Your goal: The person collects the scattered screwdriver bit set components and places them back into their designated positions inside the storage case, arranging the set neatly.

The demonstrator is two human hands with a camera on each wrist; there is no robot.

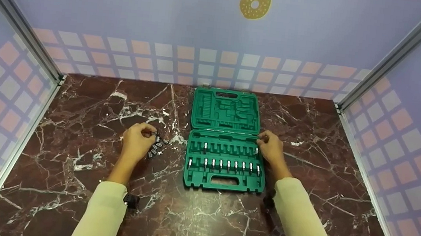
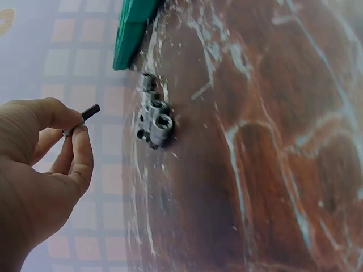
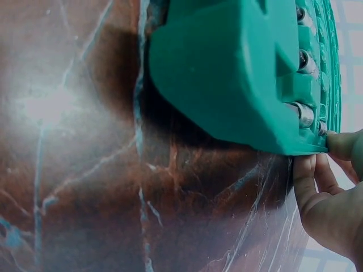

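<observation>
My left hand (image 1: 137, 140) pinches a small metal bit (image 2: 91, 111) between thumb and fingertips; its dark, narrow end sticks out past them. Right beside that hand, a pile of small metal sockets (image 2: 161, 124) lies on the table. A green socket case (image 1: 195, 177) lies opened flat in the middle. With thumb at the rim and fingers against the outer side, my right hand (image 1: 272, 152) grips the case's right edge near the hinge. Several silver bits (image 1: 228, 165) stand in the lower row of slots, and two more are in the upper row.
The case lid (image 1: 226, 112), with its moulded hollows, lies back toward the rear wall (image 1: 212, 24). Side walls (image 1: 410, 115) bound the brown marbled table (image 1: 199, 226) at left and right. A dark strap device (image 1: 131, 201) sits on the left wrist.
</observation>
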